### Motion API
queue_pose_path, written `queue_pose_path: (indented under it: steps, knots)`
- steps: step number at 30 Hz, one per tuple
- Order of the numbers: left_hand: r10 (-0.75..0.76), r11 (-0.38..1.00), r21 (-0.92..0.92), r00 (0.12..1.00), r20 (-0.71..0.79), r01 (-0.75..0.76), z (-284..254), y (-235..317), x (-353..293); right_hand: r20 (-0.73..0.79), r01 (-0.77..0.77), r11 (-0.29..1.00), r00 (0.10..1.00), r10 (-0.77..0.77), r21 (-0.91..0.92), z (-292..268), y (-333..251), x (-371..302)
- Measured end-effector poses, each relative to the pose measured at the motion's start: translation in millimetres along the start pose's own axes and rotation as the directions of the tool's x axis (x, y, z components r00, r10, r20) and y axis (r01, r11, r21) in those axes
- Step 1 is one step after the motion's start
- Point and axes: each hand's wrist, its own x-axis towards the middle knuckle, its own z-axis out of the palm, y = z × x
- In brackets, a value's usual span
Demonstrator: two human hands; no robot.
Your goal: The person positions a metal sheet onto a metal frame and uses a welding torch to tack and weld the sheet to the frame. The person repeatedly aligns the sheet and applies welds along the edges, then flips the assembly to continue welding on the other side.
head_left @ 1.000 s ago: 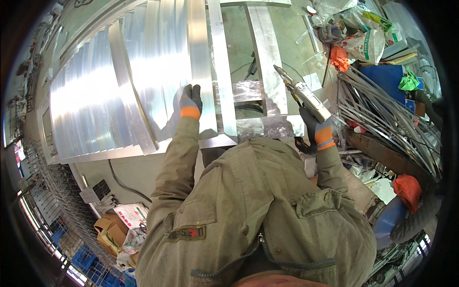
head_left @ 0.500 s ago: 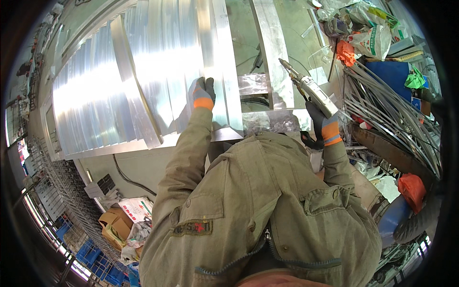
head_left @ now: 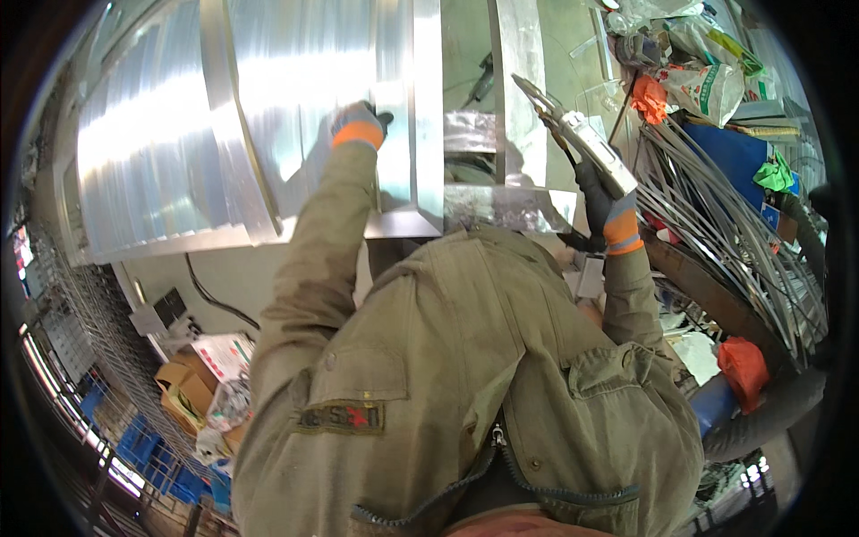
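- Risk of a cut: left hand (head_left: 360,123), gloved, pressed flat on the shiny sheet-metal panel (head_left: 268,107) near its folded edge; could slide on the slick surface.
- Right hand (head_left: 601,199) closed around the snips (head_left: 573,134), raised right of the panel.
- Long axis diagonal, tip pointing up-left; blades seemingly slightly parted.
- Tip near upright strip (head_left: 517,89); could snag.

Gloved left hand (head_left: 360,123) on sheet-metal panel (head_left: 295,80)

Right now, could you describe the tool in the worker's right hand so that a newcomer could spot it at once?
Start at the big shiny sheet-metal panel filling the upper left, then move right past its upright metal strips. There the right hand, in a dark glove with an orange cuff, holds up a hand tool. Unlike the loose thin rods beside it, it has a boxy silver body and a pointed nose.
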Motion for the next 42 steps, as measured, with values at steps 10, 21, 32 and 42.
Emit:
queue_pose_path:
  steps: [10,21,32,42]
  knots:
    - [-0.083,0.950,0.311,0.971,0.226,0.009,-20.7,7.6,37.9,0.558,0.400,0.912,0.780,-0.284,-0.095,12.4,-65.4,33.2]
    - [0.173,0.942,0.236,0.947,0.270,-0.239,-6.8,-19.5,59.9,0.838,0.202,0.976,0.514,-0.180,0.086,87.9,-45.3,59.1]
    - [0.343,0.881,0.278,0.922,0.178,-0.382,9.0,-34.7,68.4,0.908,-0.151,0.982,0.417,-0.042,0.115,110.0,-16.4,66.2]
    - [0.349,0.832,0.371,0.908,0.230,-0.413,16.0,-32.0,74.6,0.952,-0.027,0.997,0.295,0.079,-0.074,122.6,-14.5,75.5]
